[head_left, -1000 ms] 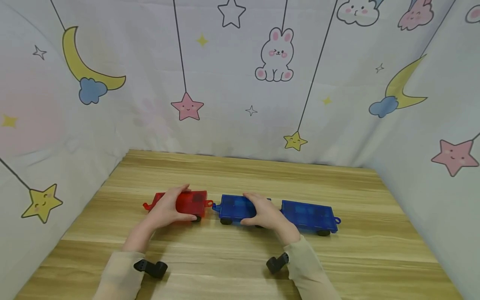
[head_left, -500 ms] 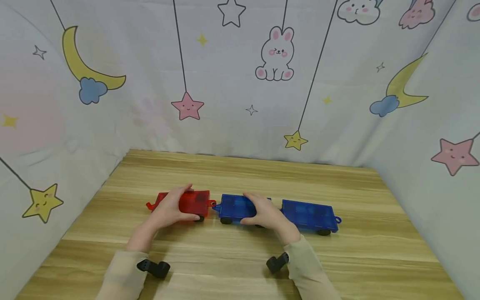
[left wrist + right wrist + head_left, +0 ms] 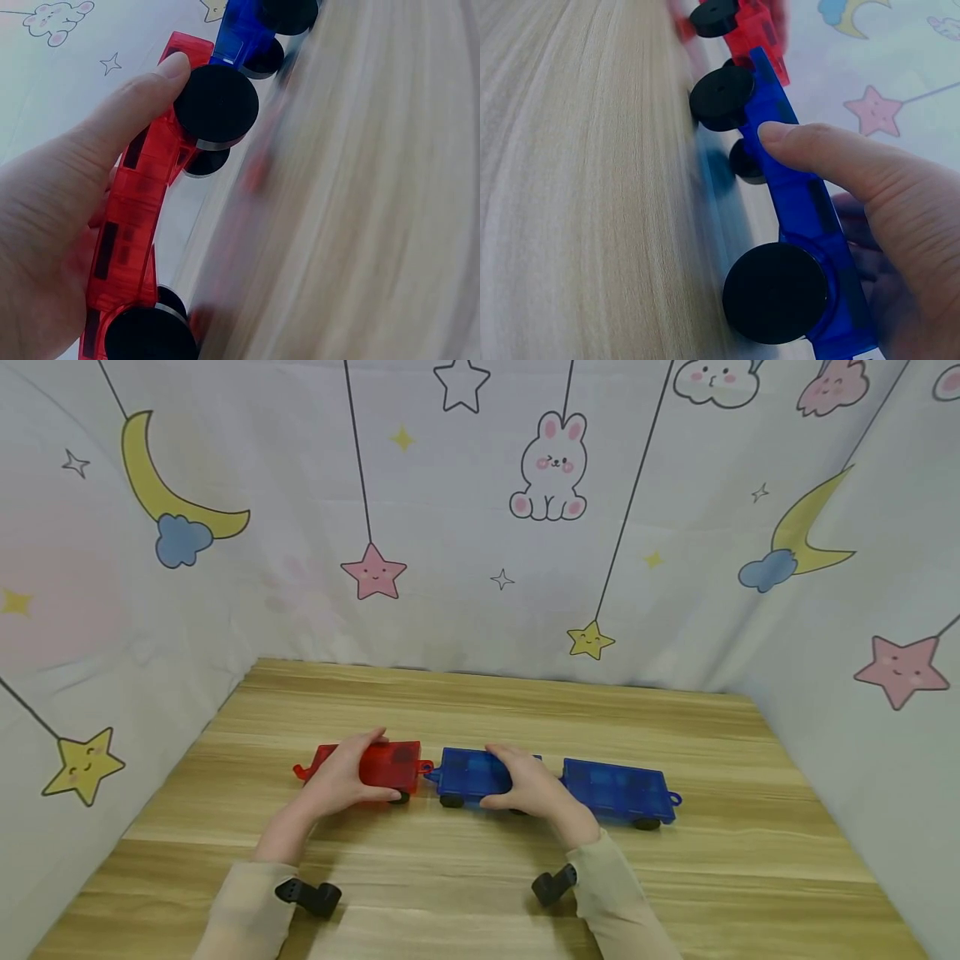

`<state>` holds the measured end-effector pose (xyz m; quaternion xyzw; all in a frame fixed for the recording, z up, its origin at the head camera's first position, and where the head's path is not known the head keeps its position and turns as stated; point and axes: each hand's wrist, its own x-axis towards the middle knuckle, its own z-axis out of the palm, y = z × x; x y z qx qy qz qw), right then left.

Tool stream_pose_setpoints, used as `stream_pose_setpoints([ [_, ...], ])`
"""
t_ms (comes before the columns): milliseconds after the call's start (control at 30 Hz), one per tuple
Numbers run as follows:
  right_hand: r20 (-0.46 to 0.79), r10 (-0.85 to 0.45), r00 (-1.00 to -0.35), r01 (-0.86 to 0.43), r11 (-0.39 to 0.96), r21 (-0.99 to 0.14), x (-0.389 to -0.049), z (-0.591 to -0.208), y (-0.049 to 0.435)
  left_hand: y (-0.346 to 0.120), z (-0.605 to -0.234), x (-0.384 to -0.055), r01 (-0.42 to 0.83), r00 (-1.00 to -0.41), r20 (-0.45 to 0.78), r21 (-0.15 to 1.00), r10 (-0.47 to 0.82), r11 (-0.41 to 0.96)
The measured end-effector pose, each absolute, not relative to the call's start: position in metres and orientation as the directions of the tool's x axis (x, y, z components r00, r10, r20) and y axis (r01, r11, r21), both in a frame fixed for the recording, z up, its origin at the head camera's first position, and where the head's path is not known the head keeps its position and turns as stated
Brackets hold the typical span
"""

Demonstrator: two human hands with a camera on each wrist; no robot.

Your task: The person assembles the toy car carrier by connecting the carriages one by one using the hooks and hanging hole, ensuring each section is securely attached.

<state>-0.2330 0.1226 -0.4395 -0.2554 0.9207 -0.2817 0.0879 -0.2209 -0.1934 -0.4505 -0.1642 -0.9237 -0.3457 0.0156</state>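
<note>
A translucent red toy wagon [image 3: 393,764] with black wheels stands on the table at left of centre. My left hand [image 3: 341,777] grips it across its width, thumb on the near side, as the left wrist view shows too. The wagon's red ring overlaps the blue hook of the middle blue toy wagon [image 3: 465,768]. Around that wagon my right hand [image 3: 531,787] is curled, its thumb pressed to the near side in the right wrist view. Another blue toy wagon [image 3: 618,789] stands in line to the right, its left end partly behind my right hand.
The wagons stand on a wood-grain table [image 3: 450,877]. A pale curtain [image 3: 465,510] printed with stars, moons and a rabbit rises along the back and both sides. Black wrist cameras [image 3: 318,900] sit at both sleeves.
My left hand has slid the red wagon slightly right, so its ring now overlaps the middle wagon's hook. My right hand and both blue wagons have stayed in place.
</note>
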Motion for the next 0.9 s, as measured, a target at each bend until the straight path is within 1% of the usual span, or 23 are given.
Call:
stream_pose_setpoints([
  [900,-0.022,-0.508,-0.861,-0.407,0.715,-0.569,-0.2335,-0.4398,0.1231,-0.1941,-0.4499,-0.2213,0.307,-0.947,0.134,0.643,0.291,0.702],
])
